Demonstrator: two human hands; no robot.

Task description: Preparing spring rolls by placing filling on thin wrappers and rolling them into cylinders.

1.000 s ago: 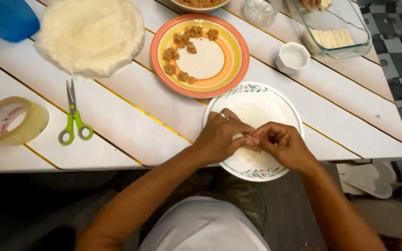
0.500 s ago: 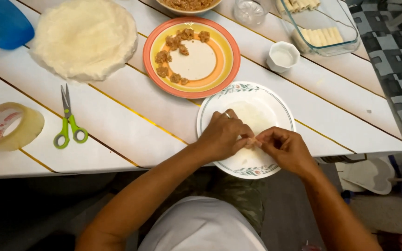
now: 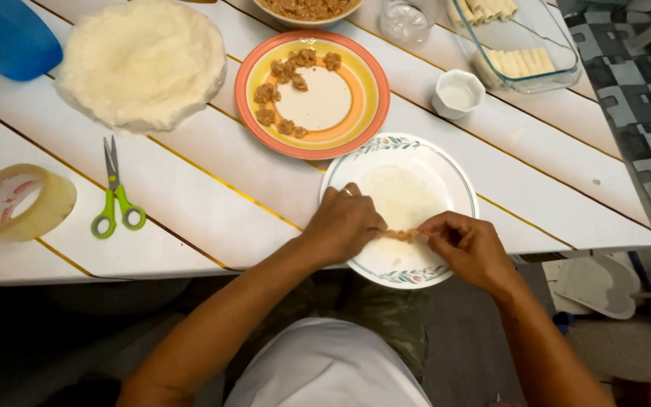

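- Nearest the person, at the table's front edge, the left hand [image 3: 344, 226] and right hand [image 3: 467, 245] meet over a white floral-rimmed plate [image 3: 446, 162]; both pinch the ends of a thin strip of brown filling [image 3: 401, 235] lying on a pale round wrapper sheet [image 3: 401, 196] spread across that plate.
- Off to the left on the white slatted table [image 3: 190, 196] lie green-handled scissors [image 3: 117, 197], and further left a roll of clear packing tape [image 3: 16, 202].
- Behind the floral plate sits an orange-and-yellow striped plate [image 3: 312, 94] with small brown filling lumps, and to its right a small white cup [image 3: 457, 93].
- Farther back a round stack of pale wrappers [image 3: 141, 60] rests beside a blue plastic container [image 3: 5, 34].
- At the far right a clear glass baking dish [image 3: 514, 45] holds finished pale rolls.
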